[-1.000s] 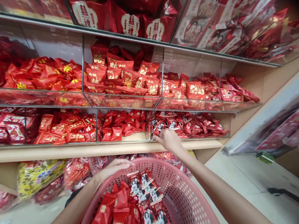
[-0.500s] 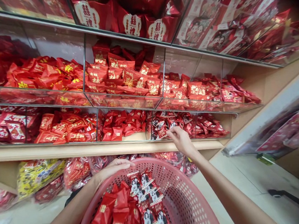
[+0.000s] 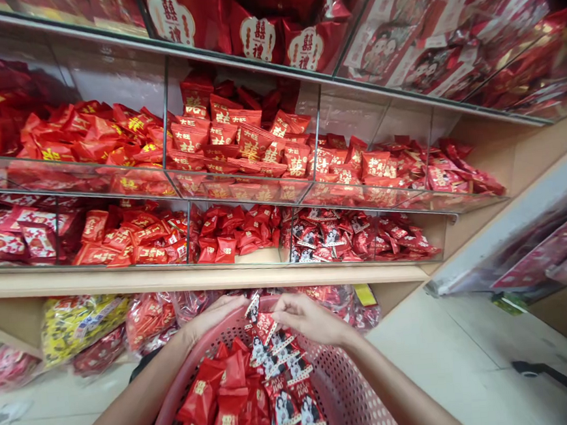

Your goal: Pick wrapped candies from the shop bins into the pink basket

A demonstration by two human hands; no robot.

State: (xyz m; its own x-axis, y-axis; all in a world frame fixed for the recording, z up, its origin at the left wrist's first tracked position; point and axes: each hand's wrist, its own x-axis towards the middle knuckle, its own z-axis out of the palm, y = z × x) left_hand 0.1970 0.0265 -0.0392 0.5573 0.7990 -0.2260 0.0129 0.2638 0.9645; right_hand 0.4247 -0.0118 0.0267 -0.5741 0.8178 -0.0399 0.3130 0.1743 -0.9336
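A pink perforated plastic basket (image 3: 345, 378) stands out in front of me. My left hand (image 3: 216, 319) is closed on its far left rim. Over the basket's far side, my right hand (image 3: 304, 319) pinches a small red candy packet (image 3: 265, 325) with a black-and-white couple print. Below it, several matching couple-print packets (image 3: 283, 405) lie in the middle of the basket. Plain red packets with gold characters (image 3: 225, 413) fill its left side. Part of the far rim is hidden behind my right hand.
Glass-fronted shelf compartments hold red packets (image 3: 253, 143) in several rows. Couple-print packets (image 3: 331, 231) lie in a bottom-row compartment. A wooden shelf edge (image 3: 136, 276) runs just beyond the basket. Underneath are bagged sweets, including a yellow bag (image 3: 84, 326). Tiled floor (image 3: 451, 350) lies right.
My right hand has come back from the bottom-row compartment to above the basket, with a couple-print packet in its fingers. My left hand stays at the rim.
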